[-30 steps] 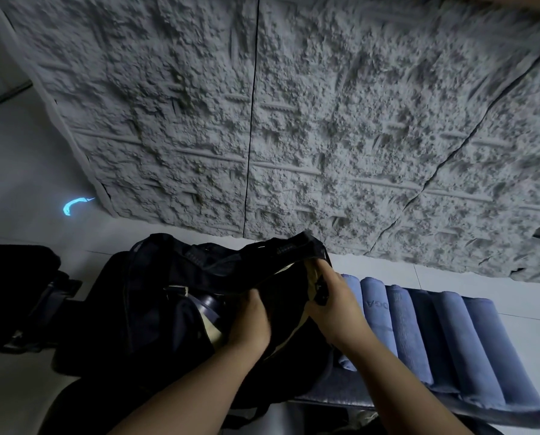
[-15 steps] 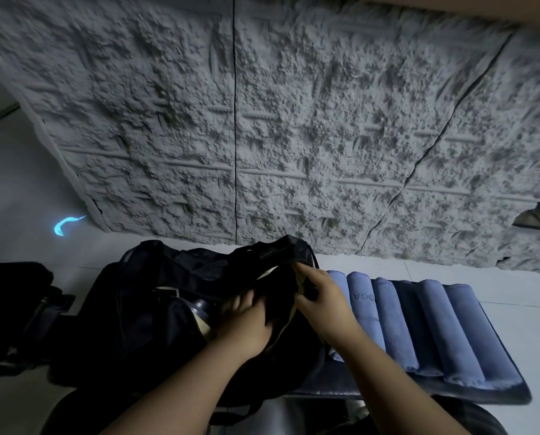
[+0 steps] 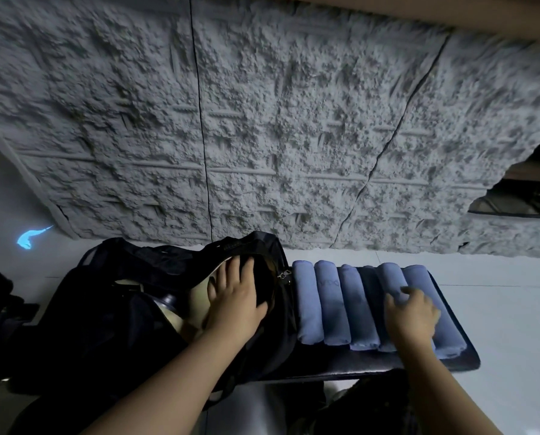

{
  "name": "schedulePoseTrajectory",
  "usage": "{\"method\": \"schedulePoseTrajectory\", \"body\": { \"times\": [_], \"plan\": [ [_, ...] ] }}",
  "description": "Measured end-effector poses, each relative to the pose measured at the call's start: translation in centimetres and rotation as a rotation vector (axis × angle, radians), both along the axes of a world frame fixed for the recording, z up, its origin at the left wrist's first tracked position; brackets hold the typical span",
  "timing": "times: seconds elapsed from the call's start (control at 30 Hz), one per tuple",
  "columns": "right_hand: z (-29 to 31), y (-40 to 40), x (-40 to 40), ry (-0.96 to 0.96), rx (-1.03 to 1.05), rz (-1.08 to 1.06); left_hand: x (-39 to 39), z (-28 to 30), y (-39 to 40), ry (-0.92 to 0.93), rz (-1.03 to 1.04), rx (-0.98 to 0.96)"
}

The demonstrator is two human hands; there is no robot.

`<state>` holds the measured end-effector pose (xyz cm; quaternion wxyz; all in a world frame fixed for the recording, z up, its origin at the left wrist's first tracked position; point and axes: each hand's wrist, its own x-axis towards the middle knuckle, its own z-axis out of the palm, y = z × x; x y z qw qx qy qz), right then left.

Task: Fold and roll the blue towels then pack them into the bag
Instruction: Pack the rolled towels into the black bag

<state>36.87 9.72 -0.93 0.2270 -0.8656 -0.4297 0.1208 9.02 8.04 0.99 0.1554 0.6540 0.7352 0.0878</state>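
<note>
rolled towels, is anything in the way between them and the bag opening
Nothing visible blocks the way. The rolled towels lie in a row right beside the black bag. The left hand presses on the bag's opened flap, and the right hand is over the towels. A dark bottle-like item sits inside the opening.

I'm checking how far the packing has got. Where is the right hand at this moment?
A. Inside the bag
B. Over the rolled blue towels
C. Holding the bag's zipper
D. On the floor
B: the right hand reaches over the row of rolled blue towels lying beside the bag, while the left hand rests at the bag's opening.
</note>
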Motion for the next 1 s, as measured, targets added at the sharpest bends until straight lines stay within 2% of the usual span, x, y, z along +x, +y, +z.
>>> {"method": "schedulePoseTrajectory", "body": {
  "times": [0.13, 0.27, 0.47, 0.63, 0.73, 1.0],
  "plan": [
    [0.7, -0.2, 3.6, -0.065, -0.180, -0.065, 0.4, 0.2, 0.2, 0.028, -0.047, -0.004],
    [0.5, 0.6, 6.3, -0.068, -0.429, 0.051, 0.4, 0.2, 0.3, 0.039, -0.086, 0.000],
    [0.2, 2.0, 7.9, -0.021, -0.579, 0.168, 1.7, -0.2, 0.2, -0.222, -0.131, 0.368],
    [0.4, 2.9, 8.4, 0.004, -0.708, 0.248, 2.7, 0.0, 0.3, -0.318, -0.130, 0.419],
    [0.2, 2.7, 8.1, -0.017, -0.713, 0.227, 2.9, 0.0, 0.2, -0.329, -0.142, 0.418],
    [0.3, 1.1, 6.3, -0.177, -0.505, 0.138, 2.1, 0.5, 0.7, -0.330, -0.159, 0.323]
  ]
}}
